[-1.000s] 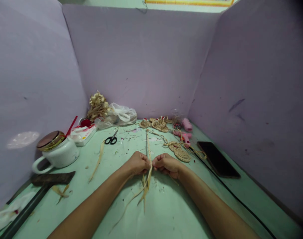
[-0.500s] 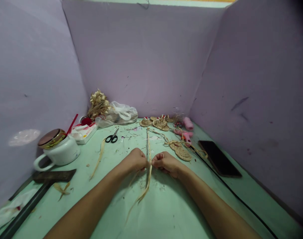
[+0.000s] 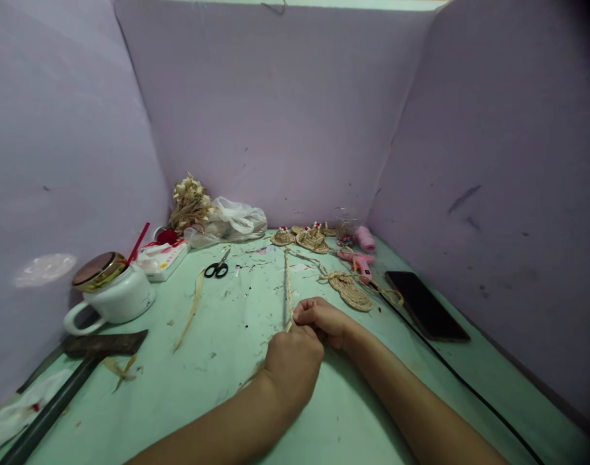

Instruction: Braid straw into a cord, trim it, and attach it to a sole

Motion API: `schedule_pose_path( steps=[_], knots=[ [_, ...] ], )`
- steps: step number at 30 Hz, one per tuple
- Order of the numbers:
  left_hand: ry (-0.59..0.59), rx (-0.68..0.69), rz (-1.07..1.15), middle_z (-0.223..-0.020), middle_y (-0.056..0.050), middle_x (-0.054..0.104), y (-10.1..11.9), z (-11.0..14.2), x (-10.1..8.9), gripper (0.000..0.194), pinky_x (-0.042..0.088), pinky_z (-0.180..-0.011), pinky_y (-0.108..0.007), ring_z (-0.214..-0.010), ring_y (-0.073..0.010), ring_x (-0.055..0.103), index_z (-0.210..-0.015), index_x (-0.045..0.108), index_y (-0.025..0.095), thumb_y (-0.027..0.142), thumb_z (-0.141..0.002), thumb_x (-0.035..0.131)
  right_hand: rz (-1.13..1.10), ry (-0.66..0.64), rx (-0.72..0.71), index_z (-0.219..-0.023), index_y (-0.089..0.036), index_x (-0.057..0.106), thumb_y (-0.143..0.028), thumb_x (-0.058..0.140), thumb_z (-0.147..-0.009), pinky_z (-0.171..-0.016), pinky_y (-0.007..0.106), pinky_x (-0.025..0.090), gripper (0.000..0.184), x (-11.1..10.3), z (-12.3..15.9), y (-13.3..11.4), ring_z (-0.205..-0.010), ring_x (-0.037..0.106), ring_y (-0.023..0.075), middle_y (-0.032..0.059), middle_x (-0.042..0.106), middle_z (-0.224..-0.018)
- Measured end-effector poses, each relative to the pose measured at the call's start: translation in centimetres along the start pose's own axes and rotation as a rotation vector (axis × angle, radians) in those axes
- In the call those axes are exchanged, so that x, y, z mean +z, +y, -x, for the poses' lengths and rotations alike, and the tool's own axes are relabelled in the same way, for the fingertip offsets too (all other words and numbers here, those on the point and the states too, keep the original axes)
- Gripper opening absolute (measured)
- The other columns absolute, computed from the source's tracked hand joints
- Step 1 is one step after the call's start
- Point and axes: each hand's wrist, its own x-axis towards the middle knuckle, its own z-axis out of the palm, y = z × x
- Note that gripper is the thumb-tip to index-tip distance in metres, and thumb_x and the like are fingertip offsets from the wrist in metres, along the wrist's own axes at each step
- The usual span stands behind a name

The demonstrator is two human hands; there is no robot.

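A thin braided straw cord (image 3: 288,281) runs from the far middle of the table straight toward me. At its near end, my right hand (image 3: 324,321) pinches the cord between thumb and fingers. My left hand (image 3: 295,361) is closed in front of it, back of the hand up, almost touching the right fingertips. Loose straw ends stick out by the left wrist, and the left fingertips are hidden. To the right lies a flat woven straw piece (image 3: 350,292) with a cord tail.
Left of centre are black scissors (image 3: 216,268) and a loose straw strip (image 3: 192,310). A white mug (image 3: 121,300) and a hammer (image 3: 101,345) sit at the left. A pink glue gun (image 3: 360,263), its black cable and a phone (image 3: 425,307) occupy the right side.
My left hand has moved right and nearer to me, turning over in front of the right hand. The loose straw ends that hung toward me are now mostly covered. My right hand stays put.
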Motion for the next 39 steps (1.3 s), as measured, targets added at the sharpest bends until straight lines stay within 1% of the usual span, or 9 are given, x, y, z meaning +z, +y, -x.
schedule_pose_path(
  steps=[5, 10, 12, 14, 18, 20, 24, 27, 39],
  knots=[
    [-0.018, 0.114, -0.004, -0.073, -0.015, 0.064, 0.1, 0.3, -0.2, 0.027, 0.043, -0.053, -0.028, -0.066, -0.0225, 0.061, -0.084, 0.064, 0.007, 0.003, -0.071, 0.040, -0.026, -0.010, -0.042, -0.056, -0.016, 0.048, -0.015, 0.056, -0.055, -0.037, 0.019, 0.019, 0.008, 0.1, 0.5, 0.0, -0.036, 0.033, 0.0041, -0.0050, 0.049, -0.045],
    [0.289, -0.283, 0.406, -0.070, -0.012, 0.061, -2.6, -1.3, -3.0, 0.026, 0.040, -0.056, -0.030, -0.063, -0.0206, 0.058, -0.075, 0.062, 0.011, 0.024, -0.077, 0.040, -0.052, -0.056, -0.080, -0.053, -0.015, 0.048, -0.013, 0.056, -0.053, -0.036, 0.019, 0.011, 0.008, -0.6, 0.7, 0.0, -0.033, 0.026, 0.0025, -0.0084, 0.037, -0.037],
    [-0.013, -0.449, 0.855, -0.056, -0.006, 0.056, -3.8, -2.4, -3.3, 0.018, 0.037, -0.048, -0.025, -0.049, -0.0136, 0.052, -0.068, 0.060, 0.010, 0.019, -0.071, 0.045, -0.057, -0.090, -0.080, -0.053, -0.014, 0.050, -0.015, 0.058, -0.054, -0.035, 0.019, 0.010, 0.009, -0.8, 0.7, 0.0, -0.032, 0.025, 0.0022, -0.0082, 0.038, -0.036],
    [-0.216, -0.466, 1.031, -0.047, -0.002, 0.050, -4.5, -3.2, -3.0, 0.015, 0.032, -0.040, -0.022, -0.038, -0.0097, 0.044, -0.064, 0.059, 0.010, 0.016, -0.067, 0.045, -0.069, -0.117, -0.079, -0.055, -0.013, 0.051, -0.018, 0.060, -0.055, -0.036, 0.019, 0.012, 0.011, -0.9, 0.7, 0.0, -0.033, 0.029, 0.0026, -0.0061, 0.043, -0.039],
    [-0.333, -0.467, 1.132, -0.051, -0.001, 0.054, -4.8, -3.7, -1.7, 0.015, 0.033, -0.039, -0.020, -0.038, -0.0091, 0.046, -0.071, 0.056, 0.010, 0.009, -0.059, 0.047, -0.095, -0.142, -0.083, -0.059, -0.013, 0.052, -0.020, 0.062, -0.056, -0.036, 0.018, 0.015, 0.012, -1.1, 0.6, 0.0, -0.037, 0.037, 0.0038, -0.0033, 0.052, -0.047],
    [-0.281, -0.465, 1.053, -0.048, 0.000, 0.052, -4.9, -3.4, -1.4, 0.017, 0.031, -0.040, -0.021, -0.039, -0.0102, 0.046, -0.072, 0.056, 0.012, 0.011, -0.056, 0.051, -0.101, -0.140, -0.081, -0.060, -0.013, 0.052, -0.019, 0.062, -0.057, -0.036, 0.018, 0.014, 0.012, -1.3, 0.5, 0.1, -0.035, 0.034, 0.0030, -0.0046, 0.050, -0.046],
    [-0.057, -0.339, 0.529, -0.053, -0.001, 0.055, -4.7, -2.3, -1.7, 0.015, 0.029, -0.047, -0.022, -0.052, -0.0129, 0.050, -0.057, 0.058, 0.016, 0.030, -0.056, 0.060, -0.106, -0.134, -0.069, -0.060, -0.013, 0.052, -0.019, 0.061, -0.059, -0.035, 0.018, 0.014, 0.011, -1.4, 0.2, 0.3, -0.033, 0.030, 0.0022, -0.0054, 0.049, -0.045],
    [-0.035, -0.301, 0.314, -0.060, -0.004, 0.060, -4.2, -1.4, -1.9, 0.015, 0.029, -0.050, -0.024, -0.059, -0.0157, 0.053, -0.060, 0.062, 0.018, 0.030, -0.062, 0.053, -0.106, -0.136, -0.067, -0.061, -0.013, 0.053, -0.020, 0.061, -0.060, -0.034, 0.018, 0.013, 0.011, -1.4, 0.2, 0.3, -0.033, 0.030, 0.0020, -0.0055, 0.048, -0.046],
    [-0.026, -0.278, 0.301, -0.057, -0.006, 0.058, -4.1, -1.2, -0.9, 0.019, 0.023, -0.047, -0.024, -0.052, -0.0145, 0.050, -0.057, 0.060, 0.016, 0.024, -0.066, 0.046, -0.103, -0.112, -0.065, -0.063, -0.012, 0.054, -0.020, 0.066, -0.057, -0.035, 0.018, 0.014, 0.015, -1.2, 0.7, 0.0, -0.035, 0.031, 0.0018, -0.0035, 0.054, -0.050]
  ],
)
